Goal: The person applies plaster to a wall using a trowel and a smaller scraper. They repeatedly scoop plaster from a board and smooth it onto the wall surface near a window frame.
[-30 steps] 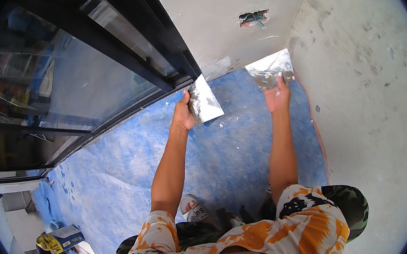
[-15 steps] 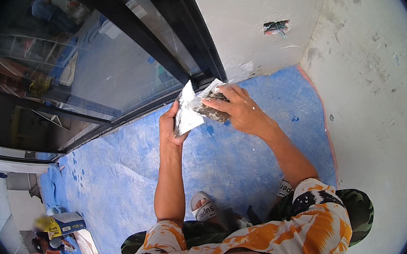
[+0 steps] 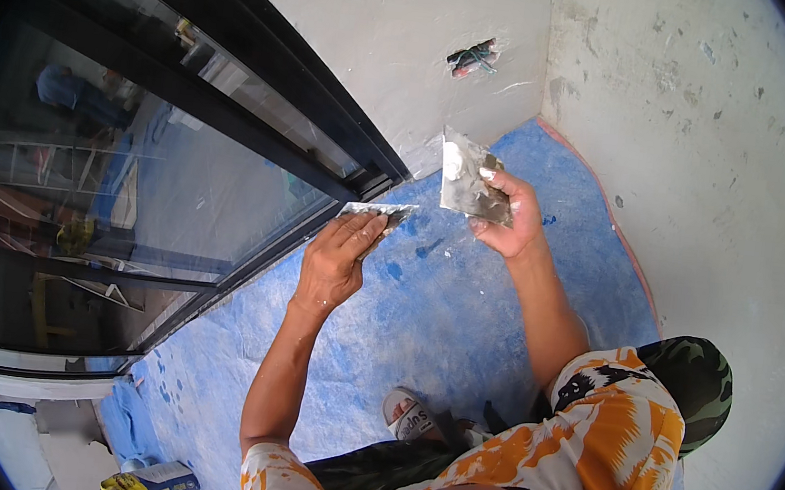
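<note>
My left hand (image 3: 331,267), its back toward the camera, is closed on a metal scraper blade (image 3: 396,213), which lies nearly edge-on beside the lower corner of the black-framed glass panel. Farther right and a little higher, my right hand (image 3: 515,222) grips a wider square metal scraper (image 3: 468,178) smeared with white and grey paste. The two blades are apart, above the blue floor covering (image 3: 402,332). White paste marks my right thumb.
A pale wall (image 3: 405,36) has a cut-out with wires (image 3: 473,56). A rougher, mottled wall (image 3: 681,141) stands at the right. The dark glass panel (image 3: 113,177) fills the left side. At the lower left sits a blue and yellow bag (image 3: 152,480).
The two blades, together half a second ago, are now separated. My left hand has turned back-up with its blade tilted; my right hand has moved right, its blade turned upright.
</note>
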Demonstrator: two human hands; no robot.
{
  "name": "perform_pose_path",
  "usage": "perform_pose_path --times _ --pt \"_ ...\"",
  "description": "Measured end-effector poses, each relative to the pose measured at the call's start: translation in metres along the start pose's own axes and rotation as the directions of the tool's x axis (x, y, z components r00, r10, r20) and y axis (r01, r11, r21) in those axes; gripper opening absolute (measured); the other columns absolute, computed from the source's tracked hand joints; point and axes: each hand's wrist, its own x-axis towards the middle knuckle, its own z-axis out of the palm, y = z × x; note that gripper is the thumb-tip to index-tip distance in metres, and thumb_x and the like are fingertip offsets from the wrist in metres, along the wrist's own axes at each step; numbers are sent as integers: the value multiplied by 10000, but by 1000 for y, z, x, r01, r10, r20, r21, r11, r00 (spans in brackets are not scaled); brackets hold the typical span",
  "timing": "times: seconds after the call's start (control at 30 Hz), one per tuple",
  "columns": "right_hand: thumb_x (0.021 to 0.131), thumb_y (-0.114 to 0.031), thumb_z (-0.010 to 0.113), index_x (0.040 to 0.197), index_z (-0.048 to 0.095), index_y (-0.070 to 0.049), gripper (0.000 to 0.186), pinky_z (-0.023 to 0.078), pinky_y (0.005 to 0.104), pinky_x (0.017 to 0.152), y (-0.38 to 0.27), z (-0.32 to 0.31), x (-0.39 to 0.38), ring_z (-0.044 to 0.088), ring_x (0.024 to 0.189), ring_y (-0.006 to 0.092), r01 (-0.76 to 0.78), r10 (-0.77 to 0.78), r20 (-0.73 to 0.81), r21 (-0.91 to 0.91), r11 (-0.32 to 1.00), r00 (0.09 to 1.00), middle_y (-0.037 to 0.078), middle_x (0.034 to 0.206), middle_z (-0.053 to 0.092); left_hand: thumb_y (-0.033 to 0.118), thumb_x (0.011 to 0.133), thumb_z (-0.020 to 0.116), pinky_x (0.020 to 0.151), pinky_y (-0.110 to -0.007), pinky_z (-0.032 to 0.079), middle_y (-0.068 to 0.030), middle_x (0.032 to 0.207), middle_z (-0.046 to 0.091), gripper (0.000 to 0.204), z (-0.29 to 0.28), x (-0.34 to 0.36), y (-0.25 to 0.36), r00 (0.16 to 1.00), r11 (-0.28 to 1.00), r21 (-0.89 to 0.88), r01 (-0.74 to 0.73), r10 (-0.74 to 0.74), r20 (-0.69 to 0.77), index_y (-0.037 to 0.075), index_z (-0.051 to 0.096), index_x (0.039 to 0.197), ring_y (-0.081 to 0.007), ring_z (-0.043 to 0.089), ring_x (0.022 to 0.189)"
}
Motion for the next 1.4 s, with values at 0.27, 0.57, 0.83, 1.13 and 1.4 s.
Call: perform_pose_path --times 0.27,0.57,0.83,1.13,1.4 --pt "955 -153 579 1353 553 -3 426 530 525 897 -147 -63 112 656 1052 429 142 -913 190 -979 -148 360 229 1191 645 72 954 652 808 -355 550 -246 1020 730 279 -127 -68 102 617 657 -4 754 -707 345 21 708 1222 -333 738 934" --pt "898 -27 511 1266 519 14 371 489 525 968 -143 -32 176 574 1124 478 -97 -852 342 -907 -410 397 270 1246 544 136 1010 628 1014 -335 471 -160 1211 700 334 -145 -94 149 341 281 -222 934 -888 308 -74 650 1269 -214 618 1140" --pt "898 -9 493 1259 551 18 367 502 531 920 -168 -61 157 602 1060 471 14 -790 525 -835 -550 315 262 1175 593 179 1006 643 991 -345 475 -158 1199 705 345 -148 -99 147 375 319 -207 925 -861 345 -58 666 1256 -219 618 1109" --pt "869 -11 556 1349 491 27 487 516 498 933 -152 0 162 576 1098 449 -168 -837 501 -826 -539 221 249 1204 552 183 1011 630 996 -341 469 -151 1200 706 362 -152 -104 147 369 306 -224 925 -865 340 -57 653 1281 -217 618 1113" --pt "874 -22 547 1312 523 -20 438 505 524 926 -169 -14 163 569 1121 441 -129 -867 489 -858 -497 92 226 1219 557 166 1009 632 999 -341 468 -157 1212 700 359 -154 -110 146 342 277 -222 935 -871 352 -65 648 1283 -218 612 1122"
